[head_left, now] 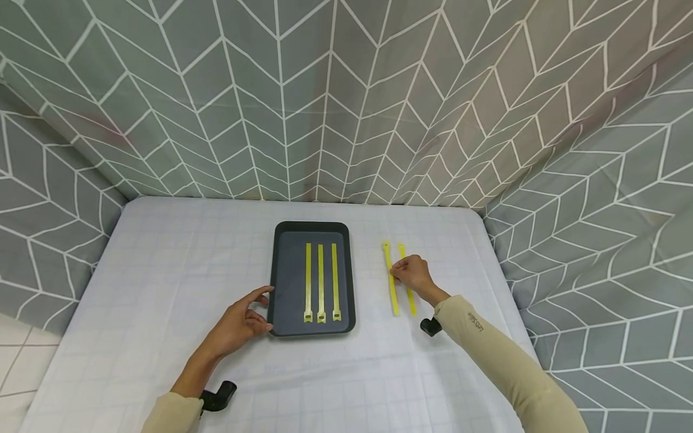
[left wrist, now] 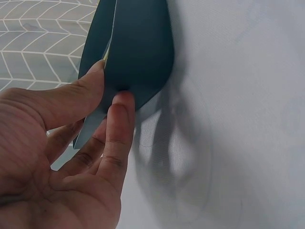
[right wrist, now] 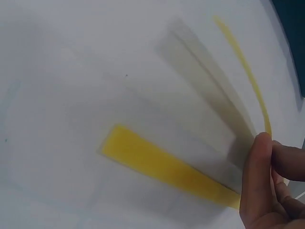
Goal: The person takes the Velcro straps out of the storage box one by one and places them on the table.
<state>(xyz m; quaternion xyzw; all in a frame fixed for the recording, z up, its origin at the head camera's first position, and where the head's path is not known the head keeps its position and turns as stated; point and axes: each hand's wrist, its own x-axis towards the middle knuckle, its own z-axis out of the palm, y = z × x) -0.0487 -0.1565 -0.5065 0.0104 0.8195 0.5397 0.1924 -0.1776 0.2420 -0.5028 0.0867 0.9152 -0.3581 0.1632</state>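
Note:
My right hand (head_left: 414, 272) pinches a yellow cable strap (head_left: 394, 294) near its middle, between thumb and fingers. In the right wrist view this held strap (right wrist: 252, 76) is raised from the cloth and casts a shadow. A second yellow strap (right wrist: 157, 164) lies flat beside it, partly behind the hand. My left hand (head_left: 238, 325) is at the left side of a dark tray (head_left: 287, 325); in the left wrist view its thumb and a finger (left wrist: 121, 119) pinch the tray wall (left wrist: 143, 47). Inside the tray, three yellow straps (head_left: 321, 282) lie parallel, slotted heads toward me.
A white cloth (head_left: 162, 264) covers the table. Grey curtains (head_left: 303, 120) with white lines hang behind it and at both sides. Black wrist mounts (head_left: 219, 397) sit at both wrists. Pale floor tiles (head_left: 21, 361) show at the lower left.

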